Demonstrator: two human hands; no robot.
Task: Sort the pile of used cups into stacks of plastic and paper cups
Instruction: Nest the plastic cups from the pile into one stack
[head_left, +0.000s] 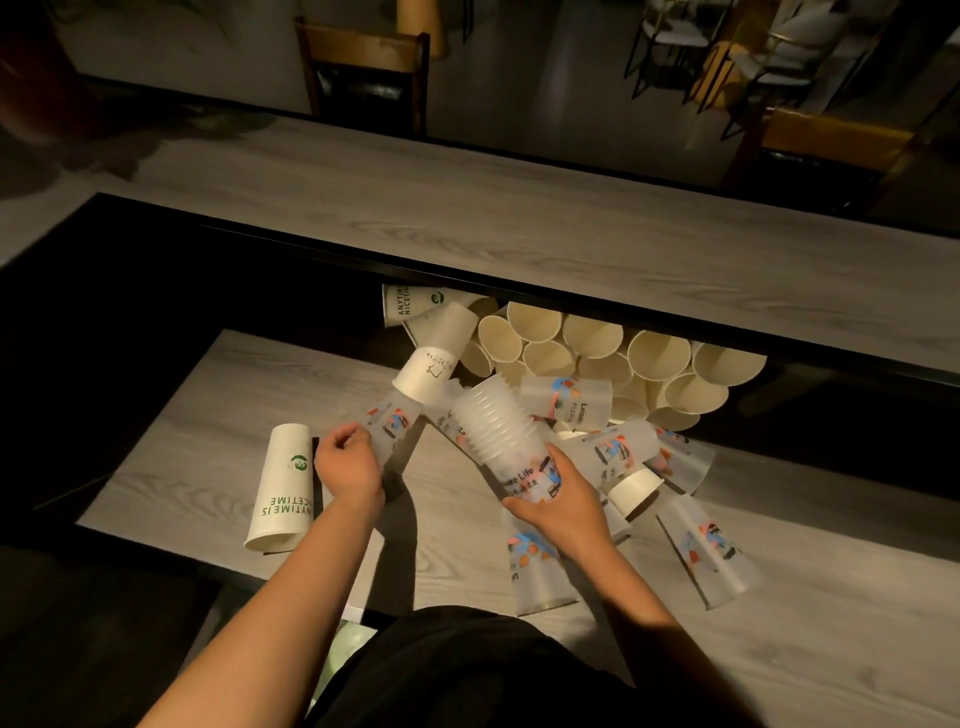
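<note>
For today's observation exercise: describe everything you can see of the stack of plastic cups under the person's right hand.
The stack of plastic cups is frosted, translucent, many cups nested with ridged rims showing. It leans away from the person over the pile. The outermost cup carries colourful print and the words "Life". The right hand grips its near end.

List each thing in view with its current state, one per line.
Left hand: grips a lying plastic cup.
Right hand: holds the plastic stack, tilted.
Paper cup: lies on its side, apart from the pile.
Paper cup pile: lying, mouths toward the camera.
Loose plastic cups: lying on the table.
</note>
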